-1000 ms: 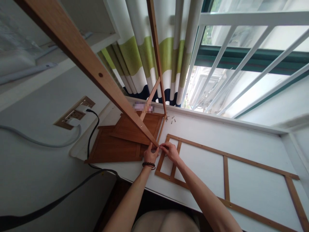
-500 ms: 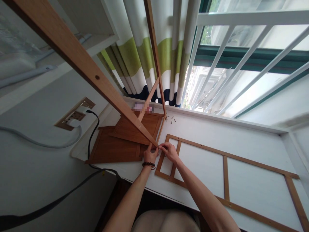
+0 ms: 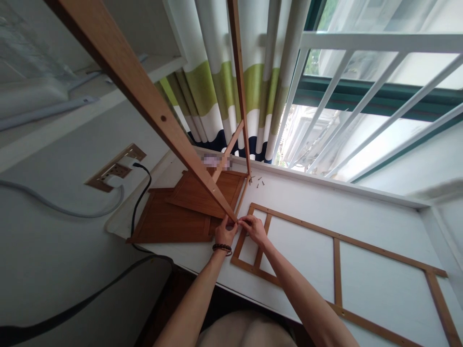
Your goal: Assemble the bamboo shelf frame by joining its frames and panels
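upright frame overhead (screws beyond)

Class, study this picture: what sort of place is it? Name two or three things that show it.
Likely a room in a home, at a white table: a striped curtain, a barred window and a wall socket suggest it. The left hand grips an upright frame; wooden panels lie beside it.
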Motion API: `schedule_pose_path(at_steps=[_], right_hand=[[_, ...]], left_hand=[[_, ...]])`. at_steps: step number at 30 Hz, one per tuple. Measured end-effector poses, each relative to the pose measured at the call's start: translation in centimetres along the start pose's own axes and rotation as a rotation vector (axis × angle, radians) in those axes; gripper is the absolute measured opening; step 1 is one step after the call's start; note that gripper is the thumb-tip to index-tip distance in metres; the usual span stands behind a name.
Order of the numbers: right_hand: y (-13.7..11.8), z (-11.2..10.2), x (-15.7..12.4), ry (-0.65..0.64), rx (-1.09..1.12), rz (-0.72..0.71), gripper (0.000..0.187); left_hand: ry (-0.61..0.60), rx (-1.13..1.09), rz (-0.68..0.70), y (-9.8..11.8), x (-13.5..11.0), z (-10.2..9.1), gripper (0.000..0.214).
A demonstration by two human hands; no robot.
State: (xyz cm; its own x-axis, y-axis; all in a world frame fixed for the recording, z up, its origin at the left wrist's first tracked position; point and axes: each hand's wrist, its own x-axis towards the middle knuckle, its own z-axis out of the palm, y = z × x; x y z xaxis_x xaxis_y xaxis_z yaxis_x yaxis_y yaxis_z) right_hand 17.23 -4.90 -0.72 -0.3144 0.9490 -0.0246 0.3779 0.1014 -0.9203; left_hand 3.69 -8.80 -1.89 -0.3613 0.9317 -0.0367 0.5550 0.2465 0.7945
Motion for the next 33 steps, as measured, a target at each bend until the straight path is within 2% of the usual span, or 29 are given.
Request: schedule_pose_path(at_steps=[8,14,17,20,25,29,33], right_hand=[[0.1,-0.1,0.0,-0.022,0.008,0.008,0.021],[0.5,-0.5,0.3,-0.080,0.016,-0.049,0.024],[0.7,-1.0,0.0,-0.041,0.000,-0.055,0.025],[1.0,-2.6,-1.0,-0.038,-0.124,-0.112,0.026],[1.5,-5.3,-3.0,-0.170,-0.420,-0.238,0.021],[1.5,-5.2,-3.3,-0.211,-0.518,-0.277,0.010],[1.5,-4.7,-3.5,-0.209,-0.533,-0.296,0.016]], left_hand=[[0.025,0.064,0.023,0.1,0.1,-0.1,0.035],[0.011,0.021,0.022,0.1,0.1,-0.1,0.038],[-0.004,0.005,-0.005,0.2,0.1,-0.1,0.038],[-0.027,-0.013,-0.029,0.4,0.0,-0.1,0.035],[-0.035,-0.045,-0.032,0.8,-0.1,-0.3,0.035],[-0.047,-0.053,-0.062,1.1,-0.2,-0.6,0.038],[-0.060,-0.100,-0.080,1.2,-0.2,-0.7,0.043]])
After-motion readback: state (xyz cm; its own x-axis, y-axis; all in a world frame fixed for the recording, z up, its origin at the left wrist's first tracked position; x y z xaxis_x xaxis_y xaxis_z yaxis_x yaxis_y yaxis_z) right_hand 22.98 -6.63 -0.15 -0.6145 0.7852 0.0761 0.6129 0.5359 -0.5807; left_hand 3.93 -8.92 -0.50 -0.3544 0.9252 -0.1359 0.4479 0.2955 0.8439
